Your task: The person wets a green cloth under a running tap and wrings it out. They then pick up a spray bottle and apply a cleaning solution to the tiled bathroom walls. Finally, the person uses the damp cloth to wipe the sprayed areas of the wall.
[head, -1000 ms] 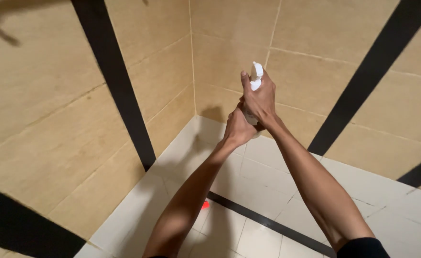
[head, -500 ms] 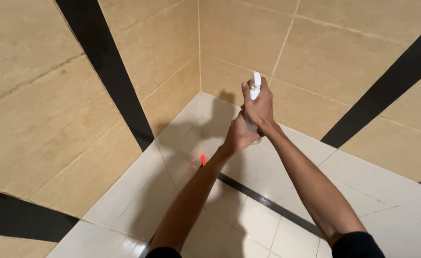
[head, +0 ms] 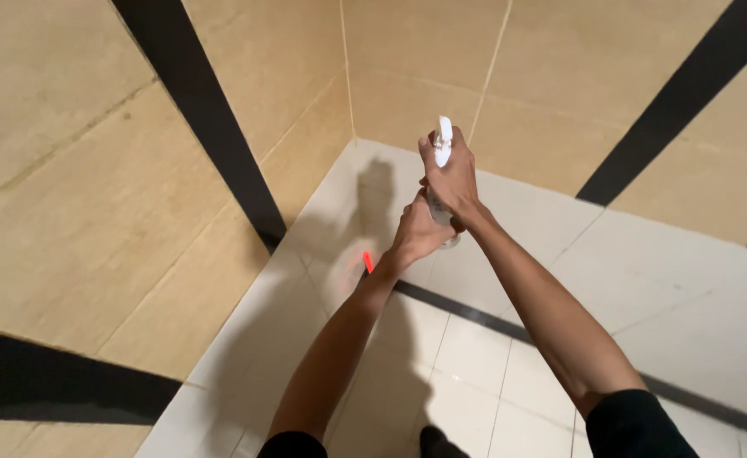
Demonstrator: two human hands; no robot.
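Two hands wrapped round white plastic spray bottle: right hand above, left hand below.

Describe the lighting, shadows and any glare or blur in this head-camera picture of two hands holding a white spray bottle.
Head view: warm, dim light from behind the person; the hands' dark shadow falls on the pale floor tiles near the corner. A small red glow shows by the left hand. The right hand and spray bottle look sharp; the floor has soft sheen, no harsh glare.

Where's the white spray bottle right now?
In the head view, the white spray bottle is upper centre, gripped by the right hand above and the left hand below, before the tiled wall corner.
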